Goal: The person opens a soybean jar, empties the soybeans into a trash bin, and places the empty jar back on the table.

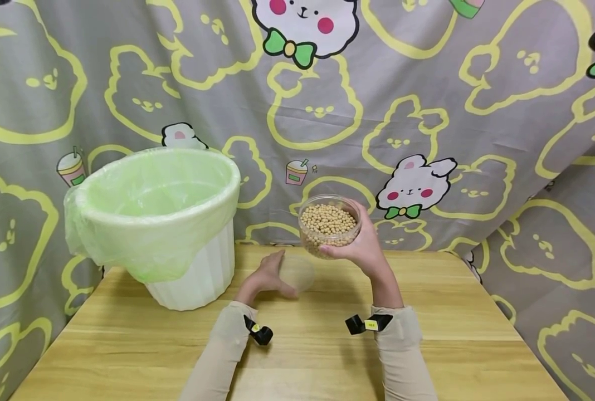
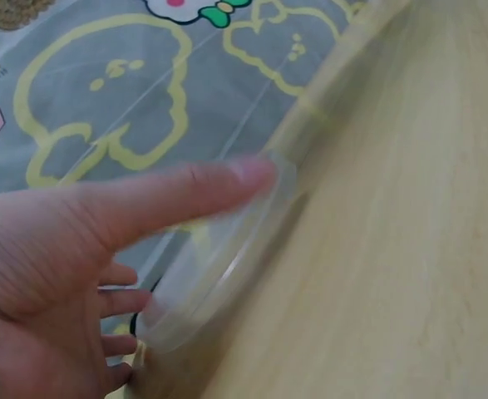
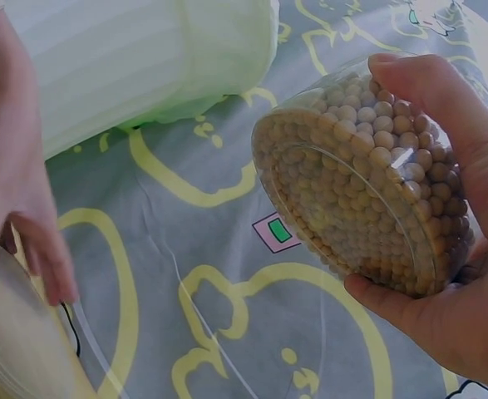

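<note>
My right hand [image 1: 362,245] grips a clear round plastic jar [image 3: 352,191] above the back of the table. Soybeans [image 1: 328,219] fill much of the jar, and its top has no cover and tilts toward the head camera. In the right wrist view, the thumb and fingers wrap round the jar's side. Low over the table, my left hand [image 1: 266,277] spreads its thumb and fingers at the left side of a translucent round lid [image 1: 300,274]. The left wrist view shows the thumb [image 2: 219,187] reaching across the lid, with the other fingers at its far edge.
A white ribbed bin [image 1: 204,273] stands at the table's back left, lined with a pale green plastic bag [image 1: 159,239] folded over its rim. A grey patterned curtain [image 1: 322,161] hangs right behind the wooden table [image 1: 458,334].
</note>
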A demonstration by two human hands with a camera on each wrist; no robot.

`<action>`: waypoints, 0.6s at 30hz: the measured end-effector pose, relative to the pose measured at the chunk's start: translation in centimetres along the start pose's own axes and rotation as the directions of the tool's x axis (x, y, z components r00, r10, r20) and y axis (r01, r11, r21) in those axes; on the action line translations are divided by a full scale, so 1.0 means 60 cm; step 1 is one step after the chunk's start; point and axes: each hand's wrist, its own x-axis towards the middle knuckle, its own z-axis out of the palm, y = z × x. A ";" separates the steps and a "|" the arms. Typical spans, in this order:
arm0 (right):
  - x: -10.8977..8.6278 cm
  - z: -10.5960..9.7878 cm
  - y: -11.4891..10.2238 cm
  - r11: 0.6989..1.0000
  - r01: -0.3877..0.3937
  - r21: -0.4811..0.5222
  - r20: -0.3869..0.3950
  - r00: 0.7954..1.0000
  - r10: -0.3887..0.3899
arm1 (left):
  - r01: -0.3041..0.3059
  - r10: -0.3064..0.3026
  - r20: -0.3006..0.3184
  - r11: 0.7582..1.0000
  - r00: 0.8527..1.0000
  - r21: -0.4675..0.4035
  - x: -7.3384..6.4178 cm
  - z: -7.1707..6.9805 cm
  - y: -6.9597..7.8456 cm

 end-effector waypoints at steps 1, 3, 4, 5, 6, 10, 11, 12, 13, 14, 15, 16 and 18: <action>0.000 0.000 0.000 1.000 0.000 0.002 0.001 1.000 0.000 | -0.013 0.013 -0.005 1.000 1.000 -0.001 -0.001 -0.003 0.004; -0.001 -0.002 0.000 1.000 -0.001 0.007 0.000 1.000 0.001 | -0.041 0.041 -0.029 0.999 0.999 -0.003 -0.003 -0.014 0.016; -0.001 -0.002 0.000 1.000 0.000 0.010 0.000 1.000 0.000 | -0.054 0.054 -0.049 0.999 0.997 -0.007 -0.004 -0.021 0.025; -0.001 -0.003 0.001 1.000 -0.001 0.012 0.000 1.000 0.001 | -0.069 0.068 -0.078 0.998 0.995 -0.009 -0.006 -0.029 0.036; -0.002 -0.004 0.000 1.000 0.000 0.016 0.001 1.000 0.000 | -0.083 0.080 -0.115 0.996 0.990 -0.026 -0.011 -0.039 0.050; -0.002 -0.007 -0.002 1.000 -0.002 0.014 -0.006 1.000 0.003 | -0.225 0.191 -0.323 0.972 0.927 -0.071 -0.037 -0.078 0.109; -0.002 -0.007 -0.003 1.000 -0.004 0.013 -0.007 1.000 0.004 | -0.264 0.218 -0.375 0.962 0.901 -0.076 -0.048 -0.088 0.126; -0.001 -0.007 -0.003 1.000 -0.004 0.011 -0.008 1.000 0.004 | -0.308 0.245 -0.424 0.947 0.872 -0.086 -0.060 -0.097 0.144; -0.001 -0.007 -0.003 1.000 -0.006 0.009 -0.008 1.000 0.006 | -0.354 0.278 -0.468 0.932 0.839 -0.081 -0.075 -0.106 0.161; -0.001 -0.007 -0.003 1.000 -0.007 0.008 -0.007 1.000 0.007 | -0.401 0.308 -0.509 0.913 0.804 -0.079 -0.092 -0.114 0.179; -0.001 -0.006 -0.003 1.000 -0.009 0.007 -0.006 1.000 0.009 | -0.451 0.340 -0.550 0.890 0.763 -0.075 -0.110 -0.122 0.196; -0.002 -0.007 -0.004 1.000 -0.010 0.007 -0.006 1.000 0.010 | -0.501 0.370 -0.588 0.863 0.719 -0.069 -0.130 -0.130 0.213; -0.003 -0.007 -0.005 1.000 -0.014 0.015 -0.006 1.000 0.014 | -0.599 0.432 -0.671 0.800 0.602 -0.022 -0.169 -0.144 0.239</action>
